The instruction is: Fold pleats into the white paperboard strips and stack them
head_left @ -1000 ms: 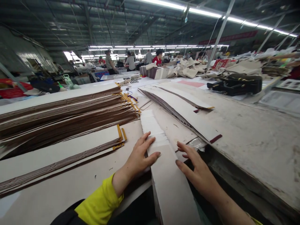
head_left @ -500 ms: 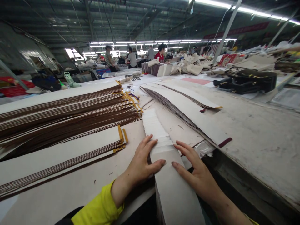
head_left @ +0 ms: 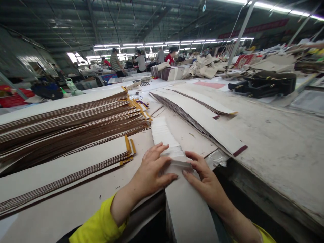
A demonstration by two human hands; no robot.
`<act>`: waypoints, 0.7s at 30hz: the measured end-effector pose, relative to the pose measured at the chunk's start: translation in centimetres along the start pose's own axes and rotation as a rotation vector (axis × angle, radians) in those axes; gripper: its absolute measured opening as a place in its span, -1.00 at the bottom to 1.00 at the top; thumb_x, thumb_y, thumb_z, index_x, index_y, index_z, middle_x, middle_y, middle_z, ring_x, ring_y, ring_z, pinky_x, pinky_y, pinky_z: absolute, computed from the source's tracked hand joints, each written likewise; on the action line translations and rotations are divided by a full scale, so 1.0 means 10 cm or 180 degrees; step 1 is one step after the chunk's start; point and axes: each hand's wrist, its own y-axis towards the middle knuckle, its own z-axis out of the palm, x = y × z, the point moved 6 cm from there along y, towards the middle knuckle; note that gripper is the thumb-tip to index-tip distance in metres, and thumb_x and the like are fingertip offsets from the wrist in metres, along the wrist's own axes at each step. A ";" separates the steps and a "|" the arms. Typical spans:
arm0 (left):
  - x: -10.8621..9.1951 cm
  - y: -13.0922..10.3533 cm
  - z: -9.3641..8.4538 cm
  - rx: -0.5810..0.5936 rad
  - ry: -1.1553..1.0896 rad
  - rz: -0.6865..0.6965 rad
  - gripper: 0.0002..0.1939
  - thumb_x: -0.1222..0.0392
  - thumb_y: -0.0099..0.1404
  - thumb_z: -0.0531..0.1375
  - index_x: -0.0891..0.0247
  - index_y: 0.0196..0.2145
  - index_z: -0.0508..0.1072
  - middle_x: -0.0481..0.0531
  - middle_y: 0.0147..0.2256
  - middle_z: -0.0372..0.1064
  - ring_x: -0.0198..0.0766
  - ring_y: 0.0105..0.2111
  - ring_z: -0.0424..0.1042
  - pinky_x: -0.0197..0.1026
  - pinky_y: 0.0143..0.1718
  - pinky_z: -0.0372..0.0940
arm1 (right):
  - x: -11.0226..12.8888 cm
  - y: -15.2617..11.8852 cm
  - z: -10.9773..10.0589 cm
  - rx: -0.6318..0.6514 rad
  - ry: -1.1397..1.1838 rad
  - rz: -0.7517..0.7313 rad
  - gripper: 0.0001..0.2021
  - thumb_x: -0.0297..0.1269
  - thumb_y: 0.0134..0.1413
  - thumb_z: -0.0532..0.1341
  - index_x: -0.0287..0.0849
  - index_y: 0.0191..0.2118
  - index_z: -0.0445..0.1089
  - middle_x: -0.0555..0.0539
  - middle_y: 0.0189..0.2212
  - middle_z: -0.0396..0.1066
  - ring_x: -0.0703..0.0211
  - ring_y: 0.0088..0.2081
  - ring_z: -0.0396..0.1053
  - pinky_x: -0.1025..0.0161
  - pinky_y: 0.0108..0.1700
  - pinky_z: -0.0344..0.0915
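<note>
In front of me a long off-white strip (head_left: pixel 188 206) lies on a stack of similar strips that runs down to the bottom edge. Its far end forms a raised fold (head_left: pixel 181 163) between my hands. My left hand (head_left: pixel 154 168) grips the fold's left side, thumb resting on the strip and index finger curled at the edge. On the other side my right hand (head_left: pixel 202 179) pinches the fold's right end between thumb and fingers. Beyond the fold, a wrinkled white band (head_left: pixel 163 133) stretches away across the table.
Stacked white strips with brown edges and yellow ends (head_left: pixel 101 148) lie to the left. More strips (head_left: pixel 197 116) with dark red or yellow tips lie ahead right. Black bags (head_left: pixel 265 84) sit farther right. A dark gap (head_left: pixel 243 189) opens beside the table edge. Several people stand far back.
The strip's far edge, flat before, is now lifted into a fold. My fingers have curled and closed in on it from both sides. The whole view has shifted slightly.
</note>
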 end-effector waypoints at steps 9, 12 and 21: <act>-0.11 0.12 -0.09 0.0778 0.0457 -0.0432 -0.80 0.05 0.16 0.15 0.23 -0.32 0.34 0.01 -0.31 0.33 -0.14 -0.23 0.27 -0.07 -0.22 0.18 | -0.03 0.01 0.01 0.0129 -0.0138 0.0194 -0.82 -0.17 0.04 0.11 -0.14 -0.29 0.33 -0.17 0.03 0.15 0.03 0.07 0.12 0.03 0.08 0.10; -0.15 0.24 0.01 0.0849 0.0262 -0.0302 -0.79 0.13 0.18 0.12 0.23 -0.23 0.34 0.03 -0.26 0.34 -0.15 -0.20 0.28 -0.09 -0.17 0.19 | -0.02 0.03 0.03 0.0141 -0.0127 0.0119 -0.82 -0.19 0.03 0.12 -0.15 -0.25 0.32 -0.17 0.03 0.14 0.03 0.08 0.10 0.04 0.09 0.10; -0.19 0.36 0.16 0.0673 -0.0352 -0.0221 -0.69 0.30 0.19 0.07 0.21 -0.09 0.32 0.05 -0.18 0.29 -0.19 -0.13 0.26 -0.13 -0.07 0.20 | 0.01 -0.08 -0.12 -0.0456 -0.0548 -0.0185 -0.64 -0.25 0.00 0.18 -0.10 -0.05 0.18 -0.11 -0.14 0.24 0.10 -0.09 0.24 0.13 -0.11 0.28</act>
